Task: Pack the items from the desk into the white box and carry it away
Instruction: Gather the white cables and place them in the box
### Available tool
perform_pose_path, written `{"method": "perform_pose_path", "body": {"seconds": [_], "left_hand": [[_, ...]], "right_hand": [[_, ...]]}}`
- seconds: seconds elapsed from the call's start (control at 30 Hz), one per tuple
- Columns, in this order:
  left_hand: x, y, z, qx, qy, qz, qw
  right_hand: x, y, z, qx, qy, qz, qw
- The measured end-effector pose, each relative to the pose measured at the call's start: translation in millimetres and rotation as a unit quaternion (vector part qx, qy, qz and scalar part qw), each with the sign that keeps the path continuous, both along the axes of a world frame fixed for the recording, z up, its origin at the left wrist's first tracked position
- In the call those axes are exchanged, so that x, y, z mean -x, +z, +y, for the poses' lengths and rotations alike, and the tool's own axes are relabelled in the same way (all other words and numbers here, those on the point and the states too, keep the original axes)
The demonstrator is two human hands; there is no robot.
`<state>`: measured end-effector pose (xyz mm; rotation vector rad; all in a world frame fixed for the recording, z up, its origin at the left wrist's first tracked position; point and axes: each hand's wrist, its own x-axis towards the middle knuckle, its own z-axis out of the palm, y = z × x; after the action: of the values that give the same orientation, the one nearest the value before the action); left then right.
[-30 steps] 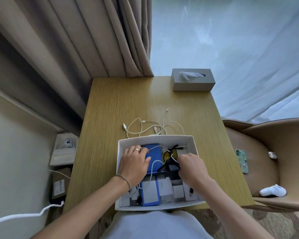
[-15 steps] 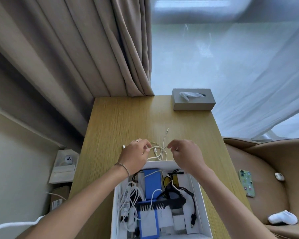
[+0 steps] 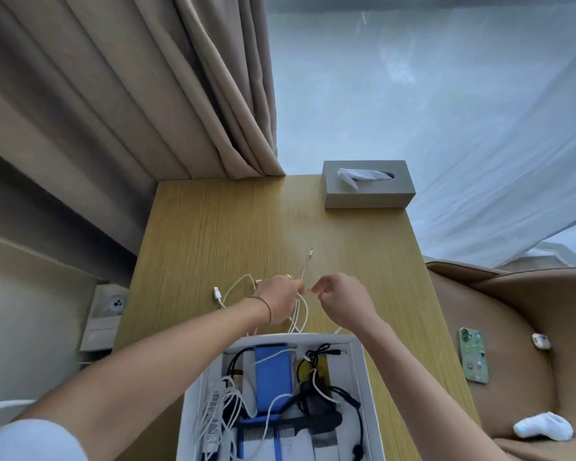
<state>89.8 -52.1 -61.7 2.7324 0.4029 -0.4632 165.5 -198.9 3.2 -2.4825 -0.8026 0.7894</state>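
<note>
Both my hands have come out of the open white cardboard box (image 3: pixel 358 367) and gone forward to the tangle of thin white charging cables (image 3: pixel 236 287) on the light wooden bench (image 3: pixel 213 227). My left hand (image 3: pixel 280 299) has its fingers clamped on the strands; my right hand (image 3: pixel 341 301) pinches just beside them, on what I cannot tell. I judge the gathering step under way; next, bundle the loose ends beyond my fingertips and lower them into the box.
</note>
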Motion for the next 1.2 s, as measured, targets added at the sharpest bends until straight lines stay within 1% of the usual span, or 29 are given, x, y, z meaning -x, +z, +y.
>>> {"method": "perform_pose_path", "body": {"seconds": [0.13, 0.27, 0.33, 0.37, 0.47, 0.53, 0.67, 0.77, 0.87, 0.9, 0.97, 1.03, 1.13, 1.2], "left_hand": [[-17, -17, -1, -0.056, -0.068, 0.021, 0.996], [-26, -26, -1, -0.127, -0.135, 0.006, 0.983], [-30, -25, 2, -0.131, -0.158, 0.006, 0.979], [-31, -24, 3, -0.120, -0.163, 0.010, 0.979], [-30, -11, 11, -0.038, -0.136, 0.024, 0.990], [-27, 4, 17, -0.002, -0.132, 0.034, 0.991], [-15, 43, 31, 0.097, -0.120, 0.110, 0.982], [3, 76, 38, 0.204, -0.075, 0.137, 0.966], [25, 109, 42, 0.304, -0.021, 0.085, 0.949], [31, 121, 43, 0.338, -0.008, 0.057, 0.939], [44, 144, 43, 0.424, 0.015, -0.002, 0.905], [55, 167, 40, 0.501, 0.036, -0.068, 0.862], [65, 198, 33, 0.578, 0.075, -0.171, 0.794], [68, 215, 27, 0.636, 0.095, -0.221, 0.733]], "right_hand": [[-8, -8, -9, 0.007, 0.005, 0.013, 1.000], [-14, -10, -13, -0.005, -0.006, 0.022, 1.000], [-16, -9, -14, -0.021, -0.015, 0.025, 0.999], [-16, -8, -13, -0.030, -0.020, 0.028, 0.999], [-17, -4, -12, -0.055, -0.035, 0.044, 0.997], [-17, 0, -10, -0.068, -0.040, 0.059, 0.995], [-11, 7, -6, -0.089, -0.036, 0.091, 0.991], [-3, 13, -2, -0.077, 0.022, 0.161, 0.984], [10, 25, 4, -0.067, 0.104, 0.208, 0.970], [15, 30, 6, -0.083, 0.126, 0.225, 0.963], [25, 43, 10, -0.130, 0.151, 0.261, 0.945], [34, 56, 14, -0.188, 0.158, 0.287, 0.926], [46, 77, 21, -0.269, 0.156, 0.314, 0.897], [52, 88, 26, -0.310, 0.145, 0.327, 0.881]]}}
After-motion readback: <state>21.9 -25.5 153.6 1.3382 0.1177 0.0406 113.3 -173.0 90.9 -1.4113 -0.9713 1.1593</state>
